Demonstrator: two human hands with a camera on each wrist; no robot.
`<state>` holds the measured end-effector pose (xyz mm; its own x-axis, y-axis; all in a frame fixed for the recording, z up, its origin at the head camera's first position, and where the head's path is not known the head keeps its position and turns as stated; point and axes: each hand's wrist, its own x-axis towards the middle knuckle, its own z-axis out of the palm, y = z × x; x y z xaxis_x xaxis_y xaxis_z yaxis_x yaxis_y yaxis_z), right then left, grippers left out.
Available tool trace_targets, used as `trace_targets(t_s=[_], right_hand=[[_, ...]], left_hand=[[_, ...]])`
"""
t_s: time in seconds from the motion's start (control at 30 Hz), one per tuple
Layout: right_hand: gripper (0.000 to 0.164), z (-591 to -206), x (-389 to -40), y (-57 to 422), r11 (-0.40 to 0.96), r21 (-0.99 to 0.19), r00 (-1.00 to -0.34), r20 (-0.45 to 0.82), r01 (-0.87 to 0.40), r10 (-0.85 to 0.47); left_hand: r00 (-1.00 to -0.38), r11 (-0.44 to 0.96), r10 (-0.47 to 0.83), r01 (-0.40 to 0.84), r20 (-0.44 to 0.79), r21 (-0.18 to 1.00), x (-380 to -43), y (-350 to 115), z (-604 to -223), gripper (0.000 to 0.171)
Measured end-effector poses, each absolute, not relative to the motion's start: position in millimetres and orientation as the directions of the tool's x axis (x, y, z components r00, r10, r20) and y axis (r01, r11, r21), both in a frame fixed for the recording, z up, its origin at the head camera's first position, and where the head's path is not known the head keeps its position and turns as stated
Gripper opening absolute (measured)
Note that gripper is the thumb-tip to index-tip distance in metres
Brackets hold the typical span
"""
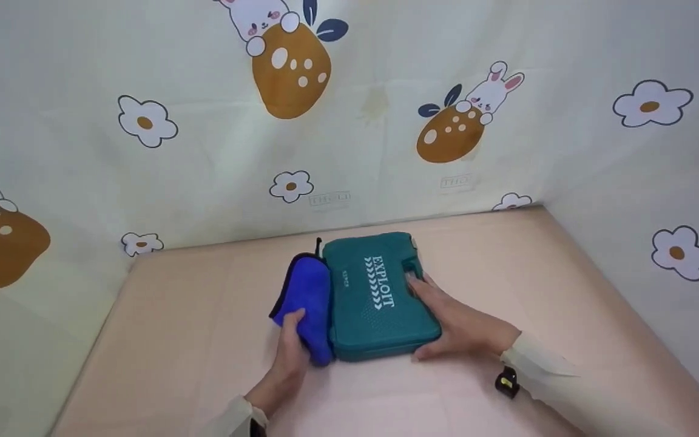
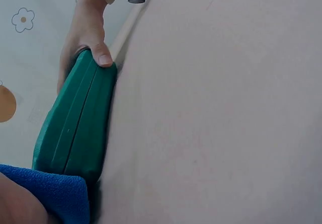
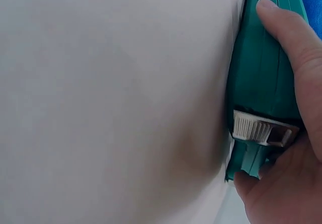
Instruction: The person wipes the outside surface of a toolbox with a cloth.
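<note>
A green plastic tool case (image 1: 374, 328) with white "EXPLOIT" lettering lies on the table, its handle side to the right. My right hand (image 1: 465, 328) grips that side: the thumb (image 3: 284, 25) presses the near side wall, and fingers reach into the handle opening. A metal latch (image 3: 261, 129) shows beside this hand in the right wrist view. Along the case's left side is a folded blue cloth (image 1: 310, 291) with black edging. My left hand (image 1: 289, 352) holds the cloth, thumb on top and the other fingers hidden beneath. In the left wrist view, the blue cloth (image 2: 65, 191) overlaps the case's near left corner.
The table (image 1: 204, 340) has a pale pinkish cover. Behind it and at the sides hangs a light curtain (image 1: 216, 152) printed with rabbits and flowers. A small black device (image 1: 507, 382) sits on the right wrist.
</note>
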<state>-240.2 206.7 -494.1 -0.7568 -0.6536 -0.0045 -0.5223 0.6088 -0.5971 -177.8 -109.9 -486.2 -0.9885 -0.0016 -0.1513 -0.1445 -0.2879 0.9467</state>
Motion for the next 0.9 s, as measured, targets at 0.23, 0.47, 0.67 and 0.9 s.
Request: trace_targets(t_s=[0.23,0.47,0.67,0.9], right_hand=[[0.129,-479.6,-240.0,209.7,0.605,-0.633,-0.761,-0.036,-0.484,-0.647],[0.111,-457.5,-239.4,204.3,0.557,-0.711,-0.81,0.031,-0.43,-0.586],[0.091,-445.0,-240.4,192.2,0.386,-0.822,-0.787,0.117,-0.419,-0.605],[0.088,-445.7,-239.0,176.3,0.091,-0.958,-0.728,0.143,-0.271,-0.671]], left_hand=[[-0.996,-0.334,-0.015,-0.074,-0.084,0.94,-183.0,-126.6,-462.5,0.073],[-0.996,-0.386,0.069,0.023,0.053,0.922,-184.3,-129.2,-440.2,0.064],[-0.962,-0.393,0.257,-0.015,0.095,0.919,-178.7,-119.7,-430.6,0.06],[-0.892,-0.449,0.443,-0.14,0.083,0.883,-168.3,-96.9,-429.7,0.053]])
